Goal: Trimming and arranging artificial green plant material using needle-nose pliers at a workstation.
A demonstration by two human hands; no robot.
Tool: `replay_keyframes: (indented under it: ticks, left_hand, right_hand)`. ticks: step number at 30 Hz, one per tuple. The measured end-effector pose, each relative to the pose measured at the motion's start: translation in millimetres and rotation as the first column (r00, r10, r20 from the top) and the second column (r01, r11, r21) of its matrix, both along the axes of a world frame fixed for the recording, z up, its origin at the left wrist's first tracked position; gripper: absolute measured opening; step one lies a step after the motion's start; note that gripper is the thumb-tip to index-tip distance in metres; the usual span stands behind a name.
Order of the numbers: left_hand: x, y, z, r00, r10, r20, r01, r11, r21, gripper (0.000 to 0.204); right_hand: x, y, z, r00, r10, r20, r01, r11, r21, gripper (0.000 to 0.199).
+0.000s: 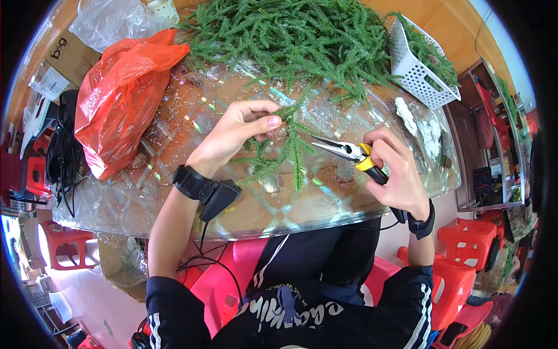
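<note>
Above the middle of the table, my left hand (250,125) is closed on a green artificial pine sprig (293,151), thumb and fingers pinching it near its upper part. Several needled branches hang down from that grip. My right hand (398,166) is wrapped around the black and yellow handles of long-nose pliers (346,150). Their metal jaws point left and look slightly parted, with the tips close beside the sprig. Whether the tips touch it, I cannot tell.
A large heap of green pine sprigs (290,41) covers the table's far side. A white perforated basket (421,67) with more greenery stands at the far right, near white powder (427,131). On the left sits a red plastic bag (125,104). The glass-topped table's near edge (261,235) curves before me.
</note>
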State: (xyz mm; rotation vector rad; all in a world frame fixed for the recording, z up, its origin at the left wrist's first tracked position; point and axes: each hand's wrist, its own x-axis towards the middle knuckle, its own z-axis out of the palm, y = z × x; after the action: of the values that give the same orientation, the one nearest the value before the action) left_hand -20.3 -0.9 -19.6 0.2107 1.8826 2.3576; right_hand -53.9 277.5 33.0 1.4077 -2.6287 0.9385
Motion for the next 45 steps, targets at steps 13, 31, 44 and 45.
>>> replay_keyframes:
  ticks: [13, 31, 44, 45]
  left_hand:
    - [1, 0, -3, 0.984, -0.174, 0.043, 0.167, 0.977, 0.133, 0.032]
    - [1, 2, -4, 0.967, -0.251, 0.043, 0.241, 0.955, 0.173, 0.036]
    - [1, 2, -6, 0.967, -0.254, 0.004, 0.250, 0.955, 0.158, 0.032]
    - [2, 2, -5, 0.967, -0.254, 0.000, 0.251, 0.955, 0.158, 0.032]
  right_hand:
    - [2, -11, -12, 0.997, 0.061, 0.038, -0.057, 0.991, -0.120, 0.029]
    - [6, -11, -9, 0.990, 0.059, 0.129, -0.047, 0.994, -0.097, 0.026]
    - [3, -9, -10, 0.991, 0.091, 0.100, -0.078, 0.989, -0.128, 0.026]
    - [3, -9, -11, 0.991, 0.092, 0.098, -0.079, 0.988, -0.129, 0.025]
